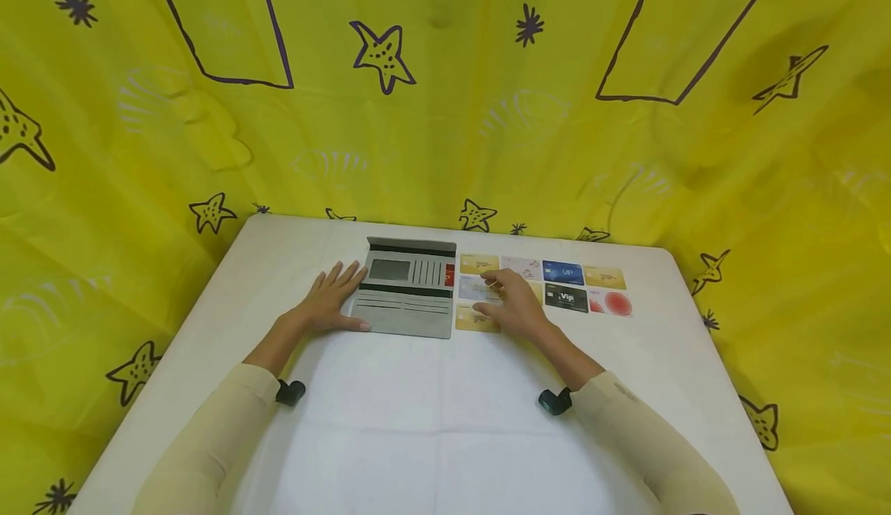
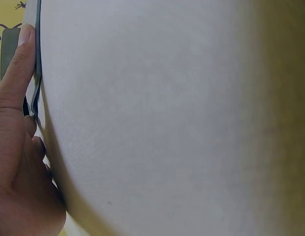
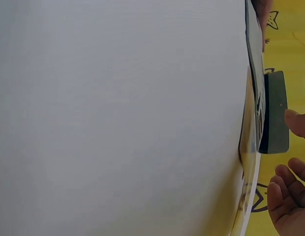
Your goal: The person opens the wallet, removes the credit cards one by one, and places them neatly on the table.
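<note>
A grey open wallet (image 1: 404, 314) lies flat on the white table, with slots and a dark-framed window. A red card (image 1: 448, 275) shows at the right edge of its upper half. My left hand (image 1: 329, 298) rests spread at the wallet's left edge, its thumb on the lower left part. My right hand (image 1: 517, 304) is over the cards right of the wallet, thumb and fingers apart; in the right wrist view nothing is between them. Near its fingertips are a pale blue card (image 1: 471, 288), an upper gold card (image 1: 479, 264) and a lower gold card (image 1: 476, 318).
Farther right lie a floral card (image 1: 522, 268), a blue VIP card (image 1: 562, 272), a black Vip card (image 1: 566, 298), another gold card (image 1: 605, 277) and a card with a red circle (image 1: 612, 302). A yellow patterned curtain (image 1: 438, 136) hangs behind the table (image 1: 390, 438).
</note>
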The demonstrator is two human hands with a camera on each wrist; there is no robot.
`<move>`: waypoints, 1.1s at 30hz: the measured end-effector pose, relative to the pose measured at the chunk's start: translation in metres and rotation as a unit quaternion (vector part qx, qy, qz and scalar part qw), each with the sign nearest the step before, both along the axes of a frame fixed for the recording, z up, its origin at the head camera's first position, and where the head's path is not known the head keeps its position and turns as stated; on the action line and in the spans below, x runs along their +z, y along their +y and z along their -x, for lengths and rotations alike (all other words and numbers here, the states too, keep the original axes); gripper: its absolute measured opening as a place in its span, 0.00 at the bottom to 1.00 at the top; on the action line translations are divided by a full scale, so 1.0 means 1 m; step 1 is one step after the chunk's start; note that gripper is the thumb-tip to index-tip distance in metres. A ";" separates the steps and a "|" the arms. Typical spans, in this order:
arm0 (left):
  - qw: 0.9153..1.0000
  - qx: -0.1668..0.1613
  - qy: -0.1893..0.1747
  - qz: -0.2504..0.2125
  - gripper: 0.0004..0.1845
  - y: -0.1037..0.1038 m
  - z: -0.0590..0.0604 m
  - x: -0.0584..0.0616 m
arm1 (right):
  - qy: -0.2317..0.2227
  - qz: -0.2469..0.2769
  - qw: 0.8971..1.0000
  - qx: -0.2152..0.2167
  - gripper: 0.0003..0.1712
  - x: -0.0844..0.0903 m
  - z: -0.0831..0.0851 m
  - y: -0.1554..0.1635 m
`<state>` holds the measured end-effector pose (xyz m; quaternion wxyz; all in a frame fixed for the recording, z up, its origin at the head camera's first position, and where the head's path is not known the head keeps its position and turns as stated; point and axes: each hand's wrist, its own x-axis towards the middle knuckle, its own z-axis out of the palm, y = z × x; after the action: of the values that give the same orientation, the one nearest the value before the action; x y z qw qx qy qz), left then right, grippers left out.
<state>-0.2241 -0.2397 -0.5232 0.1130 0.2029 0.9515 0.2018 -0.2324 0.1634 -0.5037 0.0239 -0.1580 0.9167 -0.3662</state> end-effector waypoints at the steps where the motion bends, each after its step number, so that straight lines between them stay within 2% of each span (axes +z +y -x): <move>1: 1.000 0.000 0.000 -0.001 0.64 0.000 0.000 0.000 | -0.002 0.004 1.000 0.001 0.35 0.002 0.002 -0.003; 8: 1.000 0.004 0.000 -0.003 0.64 0.001 0.000 0.002 | -0.019 0.020 1.000 0.001 0.32 0.008 0.016 -0.019; 15: 1.000 0.003 0.001 -0.001 0.64 0.000 0.000 0.001 | -0.021 -0.005 1.000 0.006 0.29 0.011 0.032 -0.030; 22: 1.000 0.005 -0.001 0.001 0.65 0.000 0.001 -0.002 | -0.023 -0.031 0.999 0.023 0.31 0.010 0.048 -0.039; 33: 1.000 0.002 -0.002 0.003 0.65 -0.001 0.002 -0.005 | -0.023 -0.061 0.997 0.036 0.32 0.004 0.061 -0.048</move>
<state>-0.2264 -0.2408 -0.5285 0.1148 0.2002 0.9523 0.1995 -0.2939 0.1150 -0.5000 0.0676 -0.1809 0.9304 -0.3116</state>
